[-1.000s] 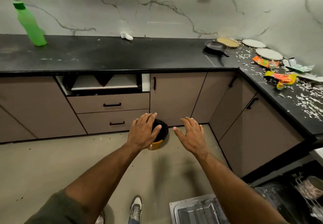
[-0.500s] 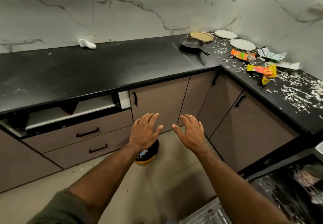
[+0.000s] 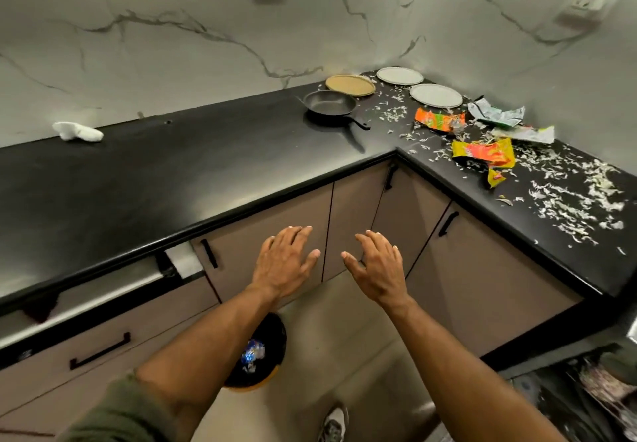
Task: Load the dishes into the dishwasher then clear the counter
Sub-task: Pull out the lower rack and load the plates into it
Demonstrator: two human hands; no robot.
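dim, soft overhead light, glare on counter (image 3: 172, 173), edges warped.

No word, brand or number here can be read. The orange-and-green wrapper (image 3: 439, 120), the yellow-and-red wrapper (image 3: 482, 155) and the silver-and-green wrapper (image 3: 496, 115) lying on the black counter (image 3: 172, 173) all carry printing, but it is too blurred and crumpled to make out. The same goes for the shiny blue packet (image 3: 253, 353) in the bin (image 3: 274, 336) on the floor.
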